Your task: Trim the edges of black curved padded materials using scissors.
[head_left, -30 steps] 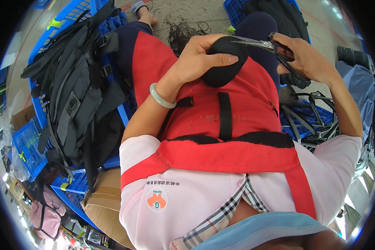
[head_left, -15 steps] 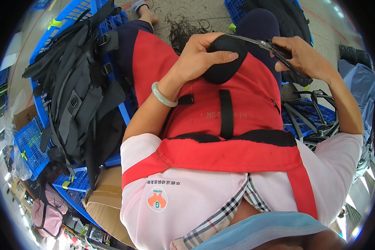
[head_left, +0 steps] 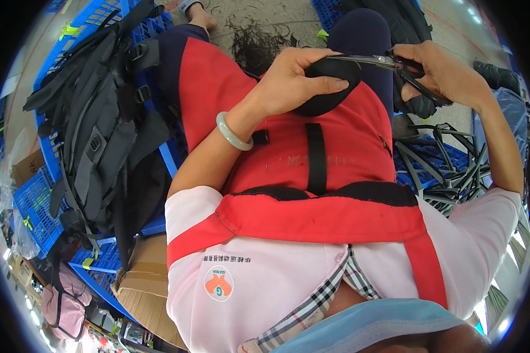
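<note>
My left hand (head_left: 294, 85) grips a rounded black fabric pad (head_left: 324, 103), thumb on its near face and fingers behind it. A pale bangle (head_left: 234, 134) circles my left wrist. In my right hand (head_left: 444, 70) are scissors (head_left: 388, 61) with black handles. Their blades point left and lie along the upper edge of the black pad, close to my left fingertips. Whether the blades are fully closed is hard to make out. Both hands are above the red apron (head_left: 277, 159) that covers my lap.
At the left, black backpack pieces (head_left: 100, 129) with straps and buckles hang over a blue plastic crate (head_left: 50, 117). A cardboard box (head_left: 150, 282) stands below them. Dark strips (head_left: 441, 159) fill another crate at the right. Black scraps (head_left: 256, 44) lie on the floor ahead.
My right hand and the scissors have shifted slightly right, with the blades now nearly level. The black pad has tilted and moved a little to the right in my left hand.
</note>
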`<state>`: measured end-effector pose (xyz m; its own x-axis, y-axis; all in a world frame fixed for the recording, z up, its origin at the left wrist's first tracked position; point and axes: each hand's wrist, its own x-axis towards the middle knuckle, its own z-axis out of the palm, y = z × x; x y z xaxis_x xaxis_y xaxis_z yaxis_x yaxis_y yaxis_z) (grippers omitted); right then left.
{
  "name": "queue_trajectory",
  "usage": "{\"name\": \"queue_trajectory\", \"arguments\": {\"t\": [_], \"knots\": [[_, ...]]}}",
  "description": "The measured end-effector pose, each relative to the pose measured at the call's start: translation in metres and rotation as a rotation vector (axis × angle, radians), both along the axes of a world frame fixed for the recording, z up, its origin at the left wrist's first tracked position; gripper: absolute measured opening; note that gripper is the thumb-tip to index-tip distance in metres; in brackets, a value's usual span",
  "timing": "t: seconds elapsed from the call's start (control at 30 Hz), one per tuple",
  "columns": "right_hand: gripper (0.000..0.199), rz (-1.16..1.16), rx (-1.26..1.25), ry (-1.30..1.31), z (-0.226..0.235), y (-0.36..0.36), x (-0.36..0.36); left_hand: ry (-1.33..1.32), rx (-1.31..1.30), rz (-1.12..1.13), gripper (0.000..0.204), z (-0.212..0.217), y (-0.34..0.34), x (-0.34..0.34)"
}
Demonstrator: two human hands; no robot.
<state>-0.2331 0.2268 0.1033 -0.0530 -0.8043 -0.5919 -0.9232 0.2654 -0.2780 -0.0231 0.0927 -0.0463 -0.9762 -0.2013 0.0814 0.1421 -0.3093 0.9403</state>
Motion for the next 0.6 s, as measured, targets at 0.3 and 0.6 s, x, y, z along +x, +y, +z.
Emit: {"name": "queue_trajectory", "arguments": {"t": [0.3, 0.6], "knots": [[0.051, 0.108, 0.129, 0.229, 0.031, -0.033, 0.008, 0.003, 0.031, 0.005, 0.015, -0.002, 0.012, -0.006], [0.05, 0.287, -0.045, 0.363, 0.03, -0.023, -0.012, -0.031, 0.016, -0.013, 0.018, -0.009, 0.018, -0.011]]}}
